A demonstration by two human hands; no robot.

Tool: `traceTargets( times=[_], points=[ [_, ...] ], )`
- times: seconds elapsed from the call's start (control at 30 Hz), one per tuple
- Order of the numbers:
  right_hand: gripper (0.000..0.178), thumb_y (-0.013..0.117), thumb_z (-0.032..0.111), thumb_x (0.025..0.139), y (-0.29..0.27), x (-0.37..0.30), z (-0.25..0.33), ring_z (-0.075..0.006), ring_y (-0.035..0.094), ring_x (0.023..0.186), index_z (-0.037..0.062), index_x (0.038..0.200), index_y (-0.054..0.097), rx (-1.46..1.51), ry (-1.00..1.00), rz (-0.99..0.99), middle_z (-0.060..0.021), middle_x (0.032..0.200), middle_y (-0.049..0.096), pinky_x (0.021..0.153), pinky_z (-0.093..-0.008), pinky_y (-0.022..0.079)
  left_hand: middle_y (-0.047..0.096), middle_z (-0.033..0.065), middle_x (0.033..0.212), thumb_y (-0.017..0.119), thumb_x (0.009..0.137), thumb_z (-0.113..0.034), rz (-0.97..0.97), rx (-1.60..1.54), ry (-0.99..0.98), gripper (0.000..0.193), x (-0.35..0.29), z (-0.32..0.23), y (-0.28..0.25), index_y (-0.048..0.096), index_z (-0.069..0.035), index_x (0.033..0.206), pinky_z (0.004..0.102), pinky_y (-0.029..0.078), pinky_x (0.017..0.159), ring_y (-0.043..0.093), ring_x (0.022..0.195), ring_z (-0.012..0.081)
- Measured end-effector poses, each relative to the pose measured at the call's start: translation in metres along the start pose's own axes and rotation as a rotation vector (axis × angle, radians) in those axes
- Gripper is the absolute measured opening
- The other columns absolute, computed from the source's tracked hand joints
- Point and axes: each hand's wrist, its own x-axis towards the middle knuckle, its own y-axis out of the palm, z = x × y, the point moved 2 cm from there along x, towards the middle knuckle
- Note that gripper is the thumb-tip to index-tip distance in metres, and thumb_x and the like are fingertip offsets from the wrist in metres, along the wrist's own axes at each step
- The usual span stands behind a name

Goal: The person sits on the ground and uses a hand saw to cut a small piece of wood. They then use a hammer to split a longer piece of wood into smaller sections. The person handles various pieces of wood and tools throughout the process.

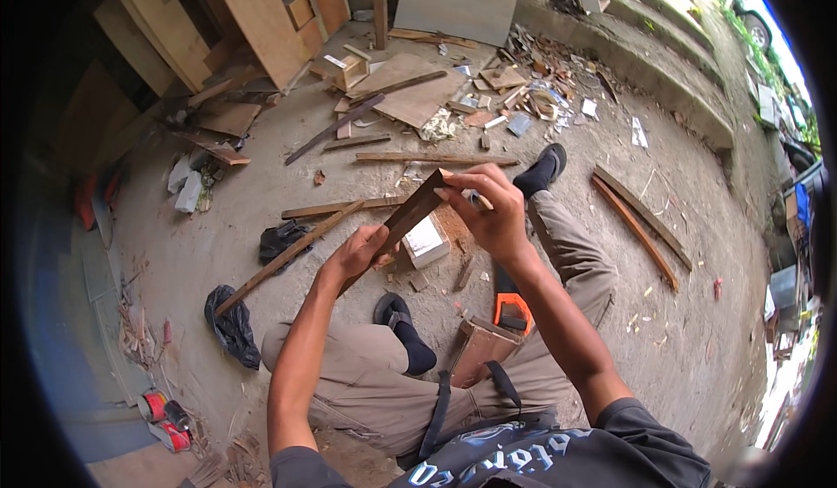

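My left hand (pixel 359 252) is closed round the lower part of a short dark wooden board (pixel 413 211), held tilted in front of me. At its upper end, the fingers of my right hand (pixel 493 211) pinch the corner. Below the board, a pale wooden block (pixel 426 242) with a white top rests on the ground, partly hidden by my left hand. A hand saw with an orange handle (pixel 512 312) lies between my legs, by my right forearm. Next to it stands a reddish-brown wooden box (pixel 482 350).
Long wooden strips (pixel 436 158) lie ahead, and two more (pixel 641 225) lie to the right. A black plastic bag (pixel 234 327) is at left under a stick. Scrap wood and debris (pixel 523 95) cover the far floor. Concrete steps (pixel 645 69) rise at far right.
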Motion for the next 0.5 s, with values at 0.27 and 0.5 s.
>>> traceTargets(
  times=[0.27, 0.5],
  points=[
    [0.031, 0.068, 0.025, 0.093, 0.015, 0.092, 0.015, -0.0097, 0.063, 0.087, -0.0016, 0.11, 0.067, 0.543, 0.345, 0.161, -0.0052, 0.094, 0.07, 0.083, -0.0258, 0.05, 0.044, -0.0028, 0.049, 0.034, 0.089, -0.078, -0.142, -0.116, 0.155, 0.078, 0.015, -0.056, -0.011, 0.058, -0.004, 0.08, 0.0236, 0.035, 0.041, 0.042, 0.041, 0.0068],
    [0.034, 0.071, 0.03, 0.089, 0.021, 0.156, 0.056, -0.0106, 0.065, 0.08, -0.0017, 0.102, 0.071, 0.306, 0.128, 0.054, -0.0059, 0.085, 0.071, 0.073, -0.0251, 0.051, 0.053, 0.0017, 0.059, 0.041, 0.097, -0.06, -0.34, -0.016, 0.392, 0.062, 0.013, -0.102, -0.024, 0.059, -0.002, 0.086, 0.0254, 0.044, 0.051, 0.052, 0.051, 0.0098]
  ],
)
